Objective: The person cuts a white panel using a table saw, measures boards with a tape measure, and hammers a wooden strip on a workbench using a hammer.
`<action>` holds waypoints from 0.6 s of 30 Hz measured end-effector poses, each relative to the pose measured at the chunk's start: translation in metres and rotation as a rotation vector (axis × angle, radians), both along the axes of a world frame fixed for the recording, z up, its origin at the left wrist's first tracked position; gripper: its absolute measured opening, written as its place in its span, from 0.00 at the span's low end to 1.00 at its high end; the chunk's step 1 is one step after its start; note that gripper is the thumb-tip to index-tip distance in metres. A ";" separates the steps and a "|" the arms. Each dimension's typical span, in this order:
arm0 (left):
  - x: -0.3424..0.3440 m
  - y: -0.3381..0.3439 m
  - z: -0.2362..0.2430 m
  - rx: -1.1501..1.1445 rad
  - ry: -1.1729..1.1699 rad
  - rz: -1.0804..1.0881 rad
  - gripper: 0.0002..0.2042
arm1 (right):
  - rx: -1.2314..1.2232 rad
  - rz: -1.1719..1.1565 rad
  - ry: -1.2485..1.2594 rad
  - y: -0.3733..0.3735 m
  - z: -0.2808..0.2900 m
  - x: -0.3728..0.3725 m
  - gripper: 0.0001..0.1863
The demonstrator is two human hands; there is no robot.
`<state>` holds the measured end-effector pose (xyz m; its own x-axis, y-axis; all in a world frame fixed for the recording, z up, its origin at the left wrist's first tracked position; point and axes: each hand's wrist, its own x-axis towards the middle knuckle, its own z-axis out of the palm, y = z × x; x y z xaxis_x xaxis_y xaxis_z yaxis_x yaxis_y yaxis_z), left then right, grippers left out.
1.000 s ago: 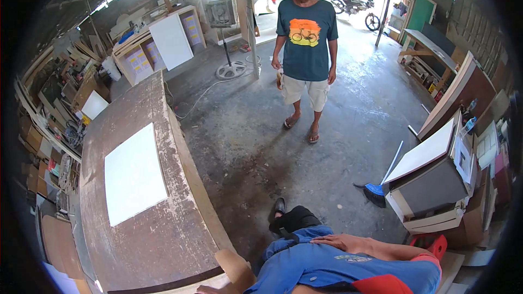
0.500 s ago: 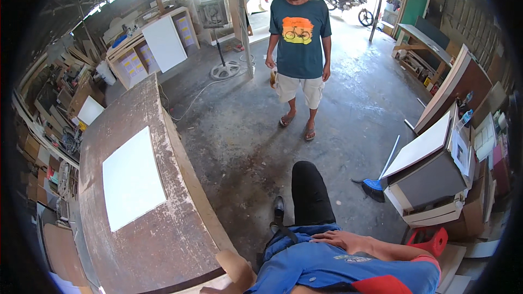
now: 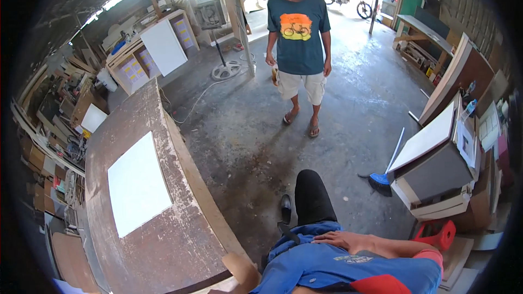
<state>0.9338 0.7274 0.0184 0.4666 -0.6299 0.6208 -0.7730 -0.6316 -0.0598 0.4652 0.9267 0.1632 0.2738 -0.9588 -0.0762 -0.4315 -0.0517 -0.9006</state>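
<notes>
My right hand (image 3: 339, 240) lies flat on my blue shirt (image 3: 305, 267) at the waist, its fingers stretched out and holding nothing. At the near corner of a large worn brown table (image 3: 136, 264) shows a tan shape (image 3: 242, 271), perhaps part of my left arm. The fingers of my left hand cannot be made out there. A flat white rectangular panel (image 3: 139, 185) lies on the table, apart from both hands.
A person (image 3: 297, 27) in a dark T-shirt stands ahead on the concrete floor. A blue broom (image 3: 379, 181) lies to the right, beside a grey-sided cabinet (image 3: 436, 171) and a red plastic item (image 3: 438, 234). A pedestal fan (image 3: 210, 16) and an unfinished cabinet (image 3: 131, 71) stand far left.
My view has shifted slightly, so the table and panel sit a little lower and farther right. My right hand stays on my waist. The person ahead stands in nearly the same place.
</notes>
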 end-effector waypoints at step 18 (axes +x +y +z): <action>-0.001 -0.007 0.009 -0.036 -0.089 0.035 0.18 | -0.008 0.044 0.010 -0.015 -0.008 0.004 0.60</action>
